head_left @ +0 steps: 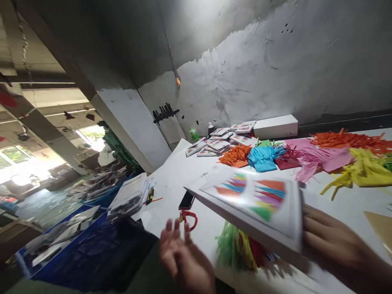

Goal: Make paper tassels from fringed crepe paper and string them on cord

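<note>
My right hand holds a white box by its right end, tilted above the table; the fingers' tips are hidden at or inside that end. Colourful tassel pictures are printed on the box's top, a little blurred by motion. My left hand is empty, palm up with fingers apart, by the table's front edge. Just beyond its fingertips lies a red cord loop, with a dark phone behind. Partly covered by the box, a bundle of green, yellow and red paper tassels rests on the table.
Fringed tissue bundles in orange, blue, pink and yellow line the table. Several printed flat boxes and a long white box lie by the wall. A blue crate stands left.
</note>
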